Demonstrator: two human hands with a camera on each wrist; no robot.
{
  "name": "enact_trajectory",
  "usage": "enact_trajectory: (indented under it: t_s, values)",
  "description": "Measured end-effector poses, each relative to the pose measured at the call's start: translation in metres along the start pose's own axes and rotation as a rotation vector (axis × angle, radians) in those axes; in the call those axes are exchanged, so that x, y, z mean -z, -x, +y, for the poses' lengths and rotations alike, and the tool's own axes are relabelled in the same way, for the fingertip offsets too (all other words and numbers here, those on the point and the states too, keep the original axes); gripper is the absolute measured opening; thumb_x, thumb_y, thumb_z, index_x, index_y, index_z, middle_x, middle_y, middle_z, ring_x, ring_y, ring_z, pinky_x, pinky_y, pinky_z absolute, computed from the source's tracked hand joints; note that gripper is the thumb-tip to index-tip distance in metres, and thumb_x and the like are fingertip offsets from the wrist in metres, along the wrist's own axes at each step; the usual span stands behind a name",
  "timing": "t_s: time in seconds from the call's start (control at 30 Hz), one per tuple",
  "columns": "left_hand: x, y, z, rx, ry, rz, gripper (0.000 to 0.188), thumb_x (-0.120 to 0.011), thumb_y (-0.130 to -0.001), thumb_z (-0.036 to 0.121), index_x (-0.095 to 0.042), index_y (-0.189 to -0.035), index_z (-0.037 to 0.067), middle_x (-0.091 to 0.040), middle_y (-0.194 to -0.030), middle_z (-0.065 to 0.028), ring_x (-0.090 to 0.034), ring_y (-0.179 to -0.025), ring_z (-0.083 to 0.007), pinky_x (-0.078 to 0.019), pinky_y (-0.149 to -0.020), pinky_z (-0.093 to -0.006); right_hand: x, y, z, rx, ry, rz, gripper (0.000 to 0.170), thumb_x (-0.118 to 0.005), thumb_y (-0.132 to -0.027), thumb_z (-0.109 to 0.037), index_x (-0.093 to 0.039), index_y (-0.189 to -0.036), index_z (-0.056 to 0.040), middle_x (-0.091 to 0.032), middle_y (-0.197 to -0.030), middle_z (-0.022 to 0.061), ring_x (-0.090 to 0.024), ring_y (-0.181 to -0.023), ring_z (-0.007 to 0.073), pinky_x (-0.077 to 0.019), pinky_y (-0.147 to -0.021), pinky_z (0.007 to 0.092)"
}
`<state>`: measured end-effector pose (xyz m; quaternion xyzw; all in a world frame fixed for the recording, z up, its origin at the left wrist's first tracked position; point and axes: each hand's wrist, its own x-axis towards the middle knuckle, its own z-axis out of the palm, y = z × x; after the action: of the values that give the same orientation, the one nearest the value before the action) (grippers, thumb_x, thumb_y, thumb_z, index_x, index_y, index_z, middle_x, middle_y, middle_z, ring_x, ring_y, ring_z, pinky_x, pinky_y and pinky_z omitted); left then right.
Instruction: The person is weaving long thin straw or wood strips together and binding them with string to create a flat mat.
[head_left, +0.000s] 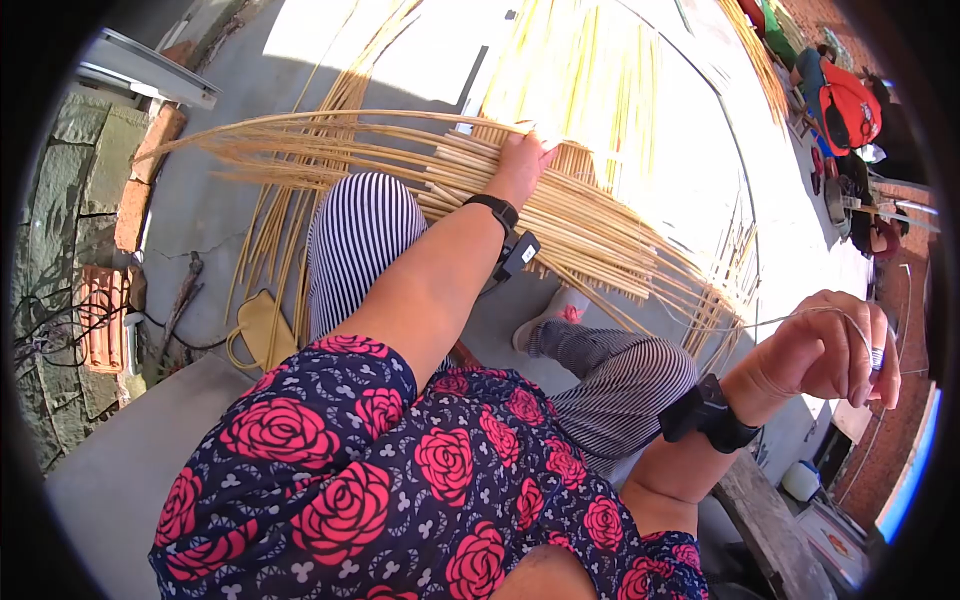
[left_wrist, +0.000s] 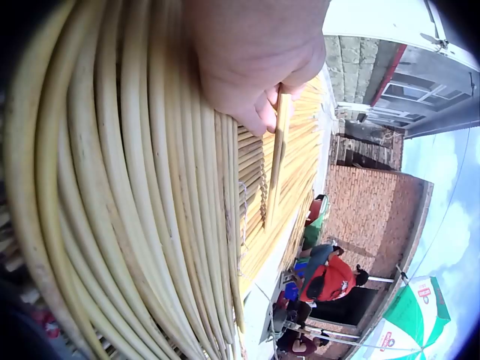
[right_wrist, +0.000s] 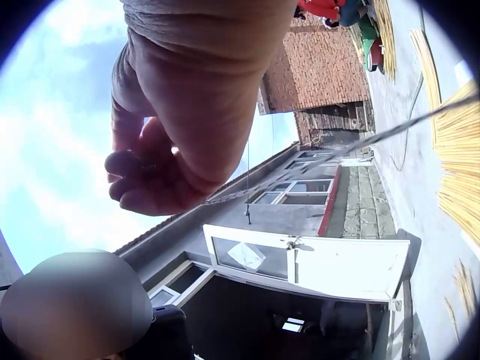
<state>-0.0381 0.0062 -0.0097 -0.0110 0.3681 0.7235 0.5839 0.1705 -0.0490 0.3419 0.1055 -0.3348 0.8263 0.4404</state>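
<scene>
A mat of straw-coloured reed stalks [head_left: 600, 235] lies across the person's knees, its thin ends trailing off to the left. At its far edge the left hand [head_left: 522, 165] pinches a reed stalk [left_wrist: 277, 169] between thumb and fingers, as the left wrist view shows. Twisted cord [left_wrist: 242, 214] runs across the stalks near that hand. Held out to the right and raised, the right hand [head_left: 825, 345] has its fingers curled round a thin cord [right_wrist: 405, 126]. This cord stretches taut from the hand back toward the reeds.
More long reeds [head_left: 625, 90] are spread on the sunlit concrete ahead, with another loose bundle [head_left: 350, 85] at left. A yellow bag [head_left: 265, 330] lies by the left leg. A person in red [head_left: 850, 105] is at far right. A wooden plank [head_left: 770, 525] stands near the right elbow.
</scene>
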Motion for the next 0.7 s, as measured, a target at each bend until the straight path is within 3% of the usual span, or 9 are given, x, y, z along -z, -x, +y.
enact_trajectory:
  t_s: [0.13, 0.2, 0.33, 0.4, 0.5, 0.57, 0.6, 0.7]
  values:
    - [-0.002, 0.000, 0.000, 0.011, -0.043, 0.009, 0.027, -0.040, -0.095, 0.006, -0.042, -0.122, 0.004, -0.054, -0.119, -0.0153, -0.058, -0.106, -0.0270, -0.0466, -0.097, -0.0414, 0.007, -0.006, 0.016, -0.015, -0.187, 0.059, 0.009, -0.071, -0.079, -0.003, -0.072, -0.070, -0.0044, -0.057, -0.070, 0.0127, -0.064, -0.063, 0.0195, -0.0534, -0.053, 0.0254]
    - [-0.002, 0.001, 0.002, -0.004, -0.074, -0.034, 0.026, -0.041, -0.095, 0.006, -0.044, -0.121, 0.004, -0.056, -0.117, -0.0152, -0.058, -0.106, -0.0271, -0.0463, -0.097, -0.0414, 0.018, -0.014, 0.031, 0.087, -0.242, 0.165, 0.012, -0.069, -0.081, -0.007, -0.070, -0.070, -0.0033, -0.056, -0.066, 0.0093, -0.063, -0.061, 0.0170, -0.0532, -0.050, 0.0228]
    - [0.002, -0.004, -0.001, -0.003, -0.046, -0.073, 0.026, -0.045, -0.095, 0.007, -0.045, -0.121, 0.005, -0.058, -0.114, -0.0139, -0.059, -0.103, -0.0245, -0.0503, -0.091, -0.0384, 0.056, -0.022, 0.055, 0.044, -0.325, 0.261, 0.015, -0.062, -0.086, -0.012, -0.069, -0.076, -0.0040, -0.052, -0.058, -0.0004, -0.057, -0.062, 0.0123, -0.0490, -0.059, 0.0254]
    - [0.006, -0.005, -0.003, 0.004, -0.028, -0.086, 0.026, -0.046, -0.095, 0.007, -0.044, -0.121, 0.005, -0.058, -0.114, -0.0132, -0.060, -0.101, -0.0230, -0.0520, -0.087, -0.0369, 0.089, -0.019, 0.060, 0.012, -0.387, 0.314, 0.018, -0.059, -0.091, -0.018, -0.068, -0.084, -0.0044, -0.053, -0.065, -0.0017, -0.053, -0.075, 0.0138, -0.0437, -0.069, 0.0275]
    - [0.008, -0.006, -0.003, 0.007, 0.006, -0.136, 0.027, -0.047, -0.095, 0.008, -0.044, -0.122, 0.006, -0.057, -0.116, -0.0127, -0.061, -0.099, -0.0214, -0.0530, -0.084, -0.0359, 0.142, -0.011, 0.066, 0.009, -0.176, 0.476, 0.018, -0.059, -0.092, -0.019, -0.064, -0.097, -0.0032, -0.056, -0.077, 0.0036, -0.052, -0.082, 0.0174, -0.0461, -0.075, 0.0316]
    - [0.002, 0.001, 0.000, 0.016, -0.046, -0.060, 0.026, -0.046, -0.096, 0.009, -0.044, -0.122, 0.006, -0.057, -0.116, -0.0122, -0.061, -0.100, -0.0216, -0.0528, -0.085, -0.0357, 0.175, -0.002, 0.070, -0.067, -0.011, 0.577, 0.020, -0.059, -0.092, -0.017, -0.060, -0.102, 0.0004, -0.060, -0.090, 0.0088, -0.055, -0.085, 0.0191, -0.0494, -0.078, 0.0334]
    - [-0.002, 0.002, 0.002, 0.018, -0.070, -0.030, 0.025, -0.046, -0.096, 0.009, -0.044, -0.122, 0.006, -0.057, -0.116, -0.0120, -0.061, -0.101, -0.0217, -0.0528, -0.085, -0.0356, 0.194, 0.005, 0.072, -0.137, 0.163, 0.724, 0.020, -0.060, -0.092, -0.016, -0.060, -0.102, 0.0014, -0.062, -0.091, 0.0085, -0.057, -0.084, 0.0182, -0.0516, -0.074, 0.0314]
    - [-0.005, 0.002, 0.003, 0.043, -0.101, 0.029, 0.025, -0.045, -0.097, 0.009, -0.044, -0.121, 0.005, -0.056, -0.116, -0.0118, -0.060, -0.102, -0.0219, -0.0525, -0.086, -0.0349, 0.250, 0.043, 0.094, -0.271, 0.309, 1.077, 0.017, -0.060, -0.091, -0.012, -0.060, -0.100, 0.0022, -0.063, -0.086, 0.0063, -0.060, -0.073, 0.0156, -0.0545, -0.062, 0.0273]
